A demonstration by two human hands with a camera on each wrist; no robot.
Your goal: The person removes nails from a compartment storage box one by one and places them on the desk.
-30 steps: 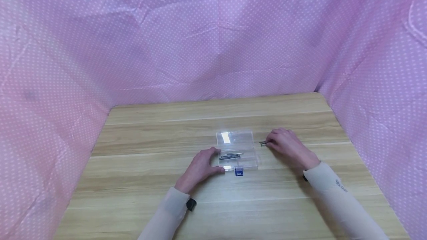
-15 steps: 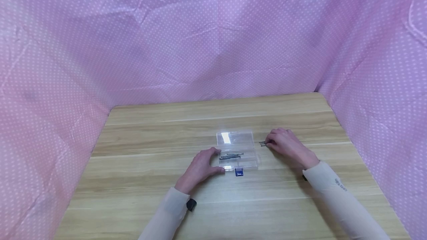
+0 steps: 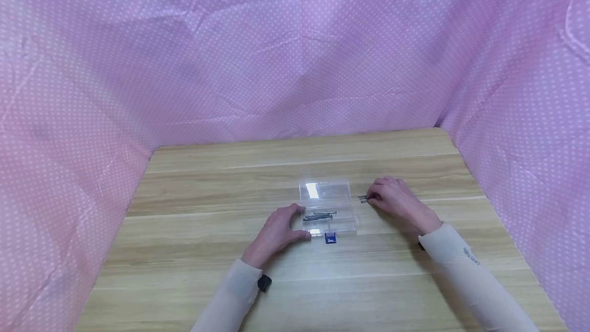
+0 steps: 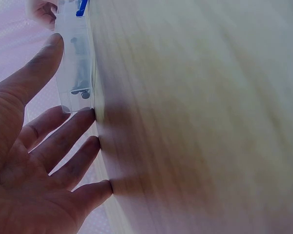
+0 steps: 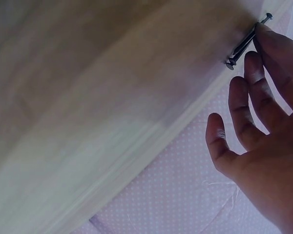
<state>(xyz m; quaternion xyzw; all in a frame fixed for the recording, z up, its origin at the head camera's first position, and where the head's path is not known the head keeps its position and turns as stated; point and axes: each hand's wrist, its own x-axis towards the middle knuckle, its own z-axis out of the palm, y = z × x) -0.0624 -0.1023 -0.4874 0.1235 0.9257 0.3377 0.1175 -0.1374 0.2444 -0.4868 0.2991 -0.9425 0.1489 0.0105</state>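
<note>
Nails [image 5: 242,47] in right grip [image 3: 397,202] — 1 clear box [image 3: 333,193] in left grip [image 3: 276,230]

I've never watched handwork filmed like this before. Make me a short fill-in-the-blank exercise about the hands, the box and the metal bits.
1. The clear box has its lid swung ____ rather than closed.
2. The small tab at its front edge is ____ in colour.
3. The hand touching the loose metal fasteners is the person's ____ one.
4. More fasteners lie ____ the box, not outside it.

Missing words: open; blue; right; inside.
</note>
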